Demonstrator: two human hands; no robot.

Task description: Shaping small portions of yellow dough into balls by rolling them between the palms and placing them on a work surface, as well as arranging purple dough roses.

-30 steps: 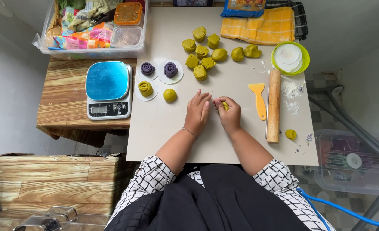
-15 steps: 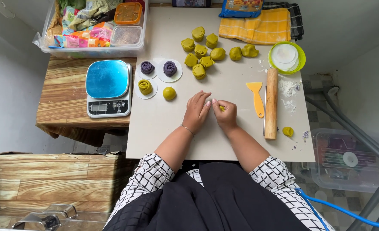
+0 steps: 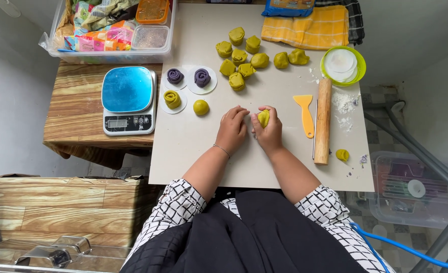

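Observation:
My right hand [image 3: 269,132] holds a small lump of yellow-green dough [image 3: 263,118] between thumb and fingers, just above the beige work board [image 3: 198,151]. My left hand [image 3: 232,129] rests beside it, fingertips touching the dough. A smooth green dough ball [image 3: 200,107] lies to the left of my hands. Beyond it, two purple dough roses [image 3: 175,76] [image 3: 202,77] and one green dough rose [image 3: 172,99] sit on white paper rounds. Several green dough pieces [image 3: 240,66] are grouped at the far middle of the board.
A wooden rolling pin [image 3: 323,121] and a yellow scraper [image 3: 305,114] lie right of my hands, with a small dough scrap [image 3: 342,154] and flour nearby. A green bowl [image 3: 356,60], yellow cloth [image 3: 307,28], blue-topped kitchen scale [image 3: 128,100] and clear plastic bin [image 3: 114,30] surround the board.
Both hands stayed together at the middle of the board, working the dough lump; my right hand has turned it up so more of it shows between the fingers.

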